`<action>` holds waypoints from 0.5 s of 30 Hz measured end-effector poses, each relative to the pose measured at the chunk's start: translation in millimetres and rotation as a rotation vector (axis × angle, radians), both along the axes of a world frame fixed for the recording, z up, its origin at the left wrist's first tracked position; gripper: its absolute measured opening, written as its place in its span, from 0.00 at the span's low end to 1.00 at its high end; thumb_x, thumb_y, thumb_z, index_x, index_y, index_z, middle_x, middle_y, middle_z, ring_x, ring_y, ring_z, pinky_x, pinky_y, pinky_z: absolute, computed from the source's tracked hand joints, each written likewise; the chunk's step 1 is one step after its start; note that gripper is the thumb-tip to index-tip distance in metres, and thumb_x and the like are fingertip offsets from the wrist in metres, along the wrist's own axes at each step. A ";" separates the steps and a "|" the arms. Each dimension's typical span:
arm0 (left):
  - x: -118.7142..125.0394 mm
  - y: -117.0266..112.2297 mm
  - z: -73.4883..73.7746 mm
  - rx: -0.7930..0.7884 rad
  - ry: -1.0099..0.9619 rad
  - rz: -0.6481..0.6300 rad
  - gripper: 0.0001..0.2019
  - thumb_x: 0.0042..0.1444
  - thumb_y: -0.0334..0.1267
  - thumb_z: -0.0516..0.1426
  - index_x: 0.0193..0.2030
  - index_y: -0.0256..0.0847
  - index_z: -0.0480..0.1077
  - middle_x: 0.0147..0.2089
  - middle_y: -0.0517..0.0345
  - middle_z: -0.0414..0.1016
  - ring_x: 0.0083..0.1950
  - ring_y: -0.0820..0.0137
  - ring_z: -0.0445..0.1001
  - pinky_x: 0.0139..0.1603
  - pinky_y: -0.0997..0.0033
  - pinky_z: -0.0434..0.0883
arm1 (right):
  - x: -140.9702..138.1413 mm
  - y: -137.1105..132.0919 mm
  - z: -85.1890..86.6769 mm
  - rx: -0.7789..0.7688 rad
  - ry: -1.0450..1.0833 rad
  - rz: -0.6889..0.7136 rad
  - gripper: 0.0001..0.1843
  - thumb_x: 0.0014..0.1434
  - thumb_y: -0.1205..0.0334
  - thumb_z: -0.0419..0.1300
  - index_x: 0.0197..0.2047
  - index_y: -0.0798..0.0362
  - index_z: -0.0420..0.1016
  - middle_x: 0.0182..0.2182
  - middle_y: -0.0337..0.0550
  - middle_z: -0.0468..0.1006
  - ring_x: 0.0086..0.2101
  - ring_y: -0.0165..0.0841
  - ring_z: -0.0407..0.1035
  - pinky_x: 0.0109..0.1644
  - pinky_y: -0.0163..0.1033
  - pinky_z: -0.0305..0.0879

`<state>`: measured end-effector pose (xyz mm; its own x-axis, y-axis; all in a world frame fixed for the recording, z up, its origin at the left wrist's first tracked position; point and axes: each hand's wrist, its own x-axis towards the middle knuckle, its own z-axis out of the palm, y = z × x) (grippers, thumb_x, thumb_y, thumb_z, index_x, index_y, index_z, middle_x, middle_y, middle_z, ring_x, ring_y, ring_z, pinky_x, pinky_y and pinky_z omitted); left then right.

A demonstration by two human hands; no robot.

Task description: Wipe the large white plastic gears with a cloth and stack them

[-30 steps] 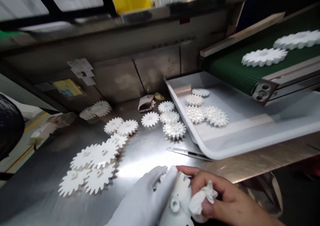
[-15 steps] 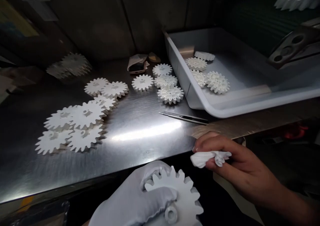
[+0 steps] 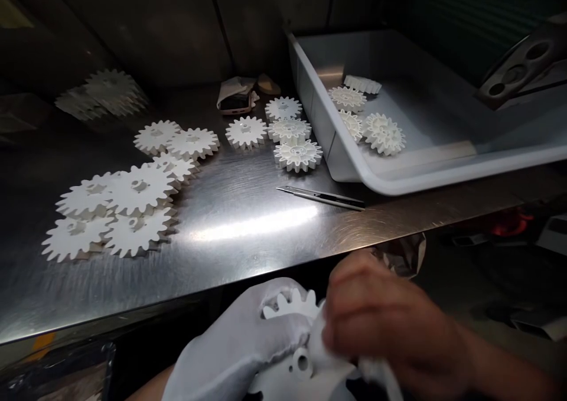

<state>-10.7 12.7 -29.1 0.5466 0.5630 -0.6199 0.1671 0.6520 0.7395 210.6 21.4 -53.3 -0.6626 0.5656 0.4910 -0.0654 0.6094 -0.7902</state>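
Note:
My left hand (image 3: 248, 336), in a white glove, grips a large white plastic gear (image 3: 283, 374) at the bottom of the view, its thumb lying across the face near the hub. Bare and blurred by motion, my right hand (image 3: 385, 318) is closed on a white cloth (image 3: 316, 339) that lies against the gear's right side. Part of the gear is hidden behind the cloth and fingers. On the steel bench beyond, a craft knife (image 3: 321, 198) lies with its blade pointing left.
Overlapping white gears (image 3: 139, 188) cover the bench's left side. Smaller gears (image 3: 297, 155) stand beside a grey plastic tray (image 3: 367, 182), which holds several more. A wrapped phone-like object (image 3: 234, 98) lies at the back. A metal bracket (image 3: 516, 73) juts over the tray.
My right hand has moved left with the cloth, from beside the gear onto it. My left hand keeps its hold. The whole view has shifted slightly.

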 end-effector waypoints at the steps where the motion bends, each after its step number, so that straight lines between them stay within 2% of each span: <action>1: 0.0 -0.6 -0.2 -0.003 -0.003 -0.001 0.07 0.52 0.39 0.58 0.31 0.38 0.65 0.28 0.64 0.62 0.31 0.73 0.60 0.31 0.75 0.61 | 0.8 0.5 0.8 0.013 -0.021 0.027 0.12 0.64 0.70 0.51 0.46 0.63 0.73 0.38 0.52 0.76 0.41 0.35 0.68 0.48 0.42 0.66; 3: -0.7 -2.8 -0.2 -0.013 -0.005 0.001 0.08 0.53 0.40 0.58 0.33 0.38 0.65 0.29 0.63 0.62 0.31 0.73 0.60 0.31 0.75 0.62 | 6.4 1.5 -1.3 -0.021 -0.076 -0.011 0.12 0.64 0.69 0.52 0.48 0.60 0.72 0.39 0.51 0.76 0.42 0.36 0.68 0.48 0.43 0.65; 6: -1.6 -5.4 0.6 -0.043 0.016 -0.019 0.11 0.56 0.43 0.58 0.37 0.37 0.65 0.33 0.61 0.65 0.35 0.71 0.63 0.36 0.73 0.65 | 18.3 2.7 -9.0 -0.188 -0.210 -0.226 0.12 0.62 0.71 0.55 0.48 0.52 0.71 0.39 0.47 0.74 0.40 0.36 0.68 0.44 0.42 0.64; 8: -0.5 -4.7 1.6 -0.073 0.021 -0.039 0.12 0.56 0.44 0.59 0.39 0.37 0.65 0.35 0.60 0.66 0.36 0.70 0.64 0.37 0.72 0.65 | 22.5 3.2 -10.9 -0.311 -0.214 -0.294 0.10 0.62 0.69 0.55 0.46 0.49 0.71 0.37 0.44 0.73 0.39 0.35 0.68 0.41 0.40 0.64; 11: 2.6 -1.0 3.4 -0.088 0.040 -0.067 0.11 0.56 0.43 0.58 0.37 0.37 0.65 0.32 0.62 0.65 0.33 0.73 0.63 0.33 0.75 0.64 | 20.8 5.4 -4.8 -0.429 -0.139 -0.208 0.08 0.63 0.66 0.56 0.45 0.49 0.71 0.37 0.41 0.72 0.37 0.33 0.69 0.40 0.38 0.65; 15: 4.1 2.1 7.4 -0.098 0.077 -0.145 0.12 0.55 0.44 0.58 0.38 0.37 0.65 0.33 0.62 0.66 0.34 0.72 0.63 0.33 0.75 0.63 | 16.3 13.3 7.2 -0.386 -0.220 -0.037 0.08 0.62 0.70 0.55 0.43 0.53 0.72 0.35 0.42 0.72 0.36 0.30 0.68 0.40 0.36 0.64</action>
